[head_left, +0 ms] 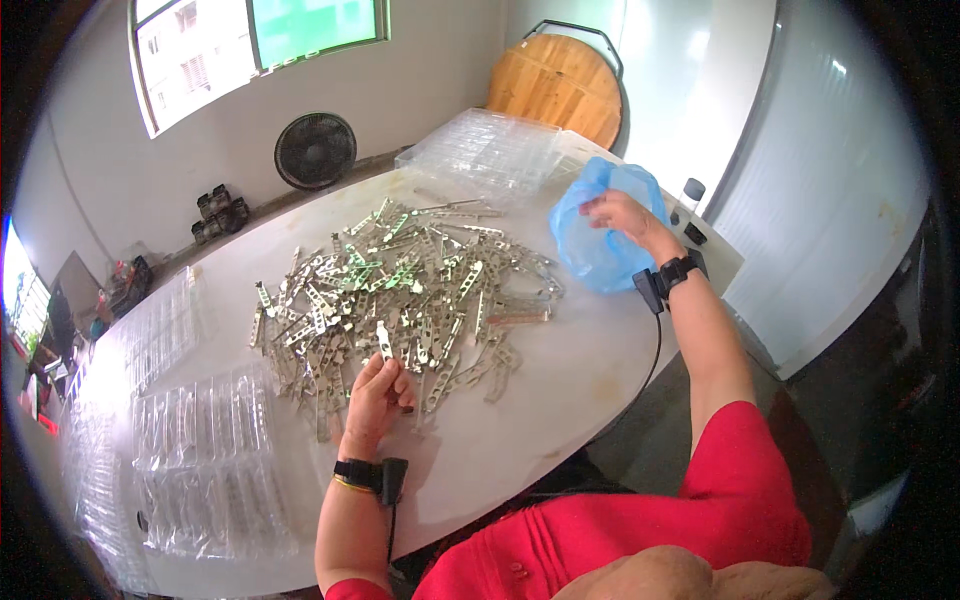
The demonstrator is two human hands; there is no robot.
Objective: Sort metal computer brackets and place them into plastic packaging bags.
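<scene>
- A pale, smooth table (pixel 590 375) with a rounded edge; hours are counted around its middle.
- Middle: a loose, tangled heap of metal strips (pixel 405 290), many pierced with holes, thinning out toward 3 o'clock.
- 2 o'clock: a crumpled, translucent blue plastic bag (pixel 590 255), near the heap; beyond it, a small bottle (pixel 691 194) and a black object (pixel 695 233).
- 12 o'clock: clear plastic trays (pixel 480 150), stacked.
- 8 to 9 o'clock: more clear, ribbed plastic pieces (pixel 205 465).
</scene>
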